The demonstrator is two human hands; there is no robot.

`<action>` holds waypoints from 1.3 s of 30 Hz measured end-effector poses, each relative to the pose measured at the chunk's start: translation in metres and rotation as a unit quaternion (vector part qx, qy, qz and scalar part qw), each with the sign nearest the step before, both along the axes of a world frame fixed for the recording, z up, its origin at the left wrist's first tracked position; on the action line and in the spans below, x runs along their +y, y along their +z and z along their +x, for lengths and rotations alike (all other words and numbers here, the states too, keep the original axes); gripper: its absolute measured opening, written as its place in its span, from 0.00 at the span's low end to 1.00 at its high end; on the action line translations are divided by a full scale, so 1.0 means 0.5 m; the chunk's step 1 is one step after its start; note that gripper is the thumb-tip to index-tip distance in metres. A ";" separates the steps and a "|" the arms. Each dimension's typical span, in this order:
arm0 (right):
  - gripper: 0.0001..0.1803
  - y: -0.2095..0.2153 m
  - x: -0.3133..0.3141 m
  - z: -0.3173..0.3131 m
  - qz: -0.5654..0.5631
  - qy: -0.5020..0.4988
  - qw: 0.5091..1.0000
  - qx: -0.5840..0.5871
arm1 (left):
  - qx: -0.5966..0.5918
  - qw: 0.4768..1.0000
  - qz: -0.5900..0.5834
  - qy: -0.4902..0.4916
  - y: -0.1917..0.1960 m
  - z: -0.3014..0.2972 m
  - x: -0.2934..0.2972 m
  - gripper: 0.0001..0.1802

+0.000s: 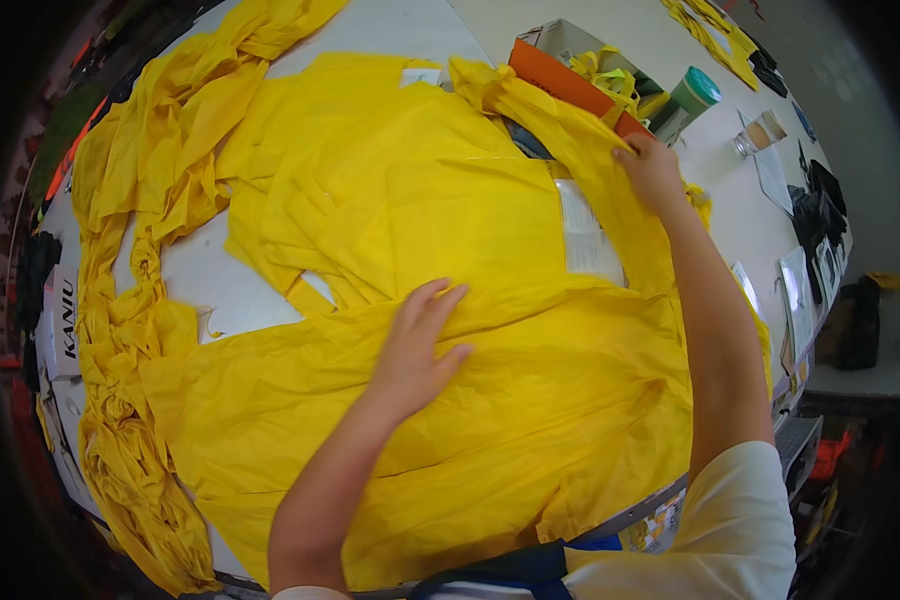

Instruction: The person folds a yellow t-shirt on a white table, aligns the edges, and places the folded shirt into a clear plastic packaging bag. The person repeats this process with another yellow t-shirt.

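Observation:
A large sheet of thin yellow fabric [530,400] lies spread over the white table [400,25], with more cut yellow pieces [400,180] lying flat behind it. My left hand [420,350] rests flat on the near sheet with its fingers spread, pressing it down. My right hand [652,170] reaches to the far right and pinches a yellow strip [560,115] that runs up and left from it. A white label [587,235] shows under the fabric near that hand.
Crumpled, twisted yellow fabric [120,330] is heaped along the table's left edge. An orange-and-grey box [570,60] holding yellow scraps, a green-lidded can [692,95] and a clear glass [760,132] stand at the far right. Papers lie along the right edge.

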State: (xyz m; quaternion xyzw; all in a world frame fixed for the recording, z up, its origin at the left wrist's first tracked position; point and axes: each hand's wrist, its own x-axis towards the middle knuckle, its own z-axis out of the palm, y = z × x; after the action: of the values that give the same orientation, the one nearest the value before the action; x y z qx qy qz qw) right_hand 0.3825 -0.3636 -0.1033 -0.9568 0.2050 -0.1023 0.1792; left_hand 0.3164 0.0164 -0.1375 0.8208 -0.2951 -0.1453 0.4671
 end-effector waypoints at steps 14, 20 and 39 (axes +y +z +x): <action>0.21 -0.216 0.113 -0.547 -0.102 0.269 0.958 -0.018 | 0.367 0.808 -0.397 -0.236 0.307 0.064 -0.231 0.43; 0.27 -0.239 -0.041 -0.451 0.145 0.161 0.974 0.060 | -0.107 0.904 0.321 -0.262 0.120 -0.005 -0.015 0.29; 0.22 -0.163 -0.170 -0.614 0.625 -0.146 0.745 -0.184 | -0.006 0.966 0.257 -0.042 -0.027 0.056 -0.520 0.20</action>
State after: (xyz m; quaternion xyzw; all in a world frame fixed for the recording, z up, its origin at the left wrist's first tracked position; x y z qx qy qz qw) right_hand 0.0757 -0.4485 -0.1847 -0.5521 0.3231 -0.1502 0.7538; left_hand 0.3445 -0.2436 -0.1511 0.9011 -0.2848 -0.2303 0.2323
